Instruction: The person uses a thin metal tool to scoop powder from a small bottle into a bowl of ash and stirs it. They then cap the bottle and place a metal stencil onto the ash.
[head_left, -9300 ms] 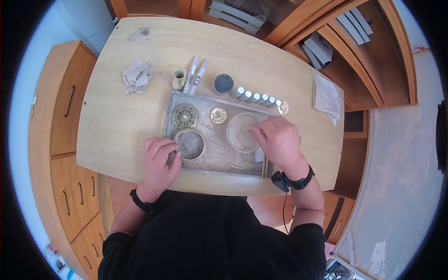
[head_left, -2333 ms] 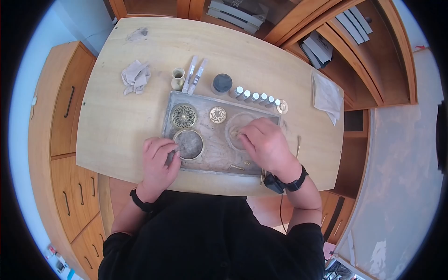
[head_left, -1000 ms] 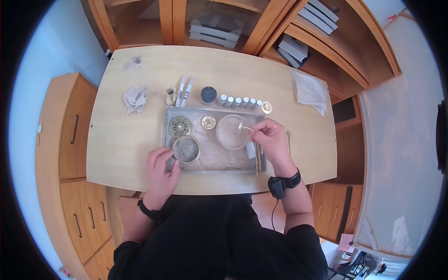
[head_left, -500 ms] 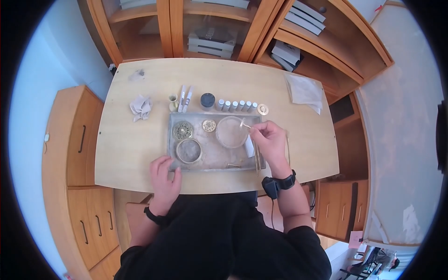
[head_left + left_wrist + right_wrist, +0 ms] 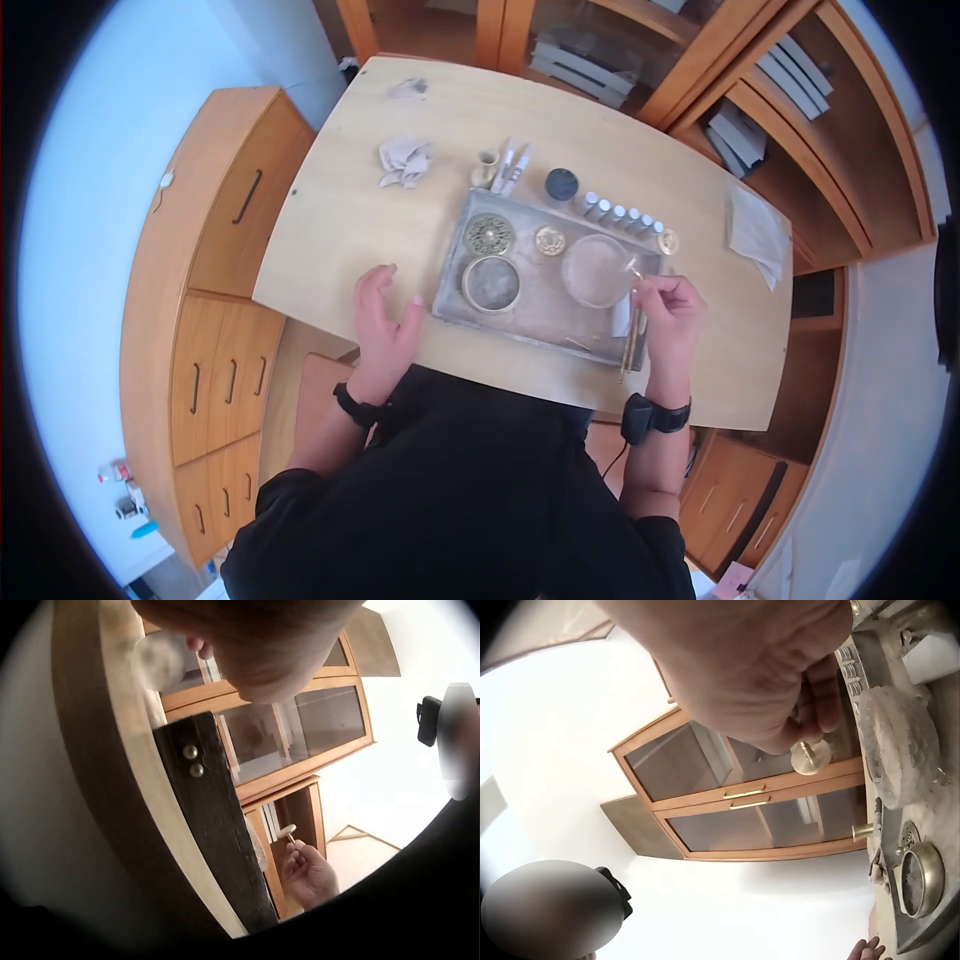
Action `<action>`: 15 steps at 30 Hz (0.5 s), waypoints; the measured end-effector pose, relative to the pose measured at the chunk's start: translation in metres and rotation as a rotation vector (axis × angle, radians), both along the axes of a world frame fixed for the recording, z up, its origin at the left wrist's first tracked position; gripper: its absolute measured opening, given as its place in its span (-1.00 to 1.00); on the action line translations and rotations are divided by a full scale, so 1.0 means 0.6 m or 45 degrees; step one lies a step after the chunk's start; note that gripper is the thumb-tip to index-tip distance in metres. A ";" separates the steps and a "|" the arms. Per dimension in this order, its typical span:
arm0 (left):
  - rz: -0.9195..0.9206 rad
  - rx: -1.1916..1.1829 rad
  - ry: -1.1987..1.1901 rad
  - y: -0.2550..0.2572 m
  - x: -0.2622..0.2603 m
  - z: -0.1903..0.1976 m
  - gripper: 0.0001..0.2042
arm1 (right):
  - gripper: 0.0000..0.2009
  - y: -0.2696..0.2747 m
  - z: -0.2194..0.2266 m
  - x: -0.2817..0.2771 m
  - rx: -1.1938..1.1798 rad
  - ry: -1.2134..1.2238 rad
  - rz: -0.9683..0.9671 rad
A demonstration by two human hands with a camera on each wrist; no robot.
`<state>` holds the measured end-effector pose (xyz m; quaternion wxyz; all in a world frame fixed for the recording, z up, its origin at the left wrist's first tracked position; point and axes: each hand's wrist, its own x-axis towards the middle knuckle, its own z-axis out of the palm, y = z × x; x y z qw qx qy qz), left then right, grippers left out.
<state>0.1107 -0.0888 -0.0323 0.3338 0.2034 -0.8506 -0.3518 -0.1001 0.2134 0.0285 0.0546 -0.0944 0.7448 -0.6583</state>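
In the head view my right hand (image 5: 672, 315) pinches the thin handle of a brass ash press (image 5: 633, 266), held up at the right side of the tray. Its flat round head (image 5: 810, 759) shows below the fingers in the right wrist view. My left hand (image 5: 388, 330), fingers apart and holding nothing, hovers left of the grey tray (image 5: 545, 322). On that tray stand a brass incense burner (image 5: 491, 309) with grey ash, a pierced brass lid (image 5: 490, 234), a small brass patterned disc (image 5: 549, 240) and a round glass bowl (image 5: 567, 276) of pale ash.
Long brass tools (image 5: 628, 345) lie over the tray's right edge, beside a white piece (image 5: 620, 316). Behind the tray are a brass vase (image 5: 485, 168), two white tubes (image 5: 510, 170), a dark jar (image 5: 561, 184) and several small bottles (image 5: 618, 214). Crumpled tissue (image 5: 404, 162) lies at left.
My right hand has lifted the ash press out of the glass bowl and drawn it right. My left hand has let go of the burner and moved off the tray. The head view has turned.
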 end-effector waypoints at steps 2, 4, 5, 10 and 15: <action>0.042 0.119 -0.039 -0.006 0.014 0.000 -0.61 | -0.99 0.004 -0.001 -0.009 0.068 -0.053 0.040; 0.049 0.182 -0.067 -0.012 0.016 0.003 -0.61 | -0.97 0.003 0.003 -0.007 0.049 -0.018 0.031; 0.038 0.133 -0.088 -0.012 0.017 -0.002 -0.60 | -0.97 0.002 0.007 -0.002 0.023 0.008 0.027; -0.015 -0.133 -0.175 -0.007 0.021 -0.016 -0.52 | -0.98 0.007 0.002 -0.003 0.034 -0.055 0.015; -0.124 -0.325 -0.272 -0.008 0.016 -0.006 -0.39 | -0.95 0.017 -0.002 0.001 -0.096 -0.101 -0.034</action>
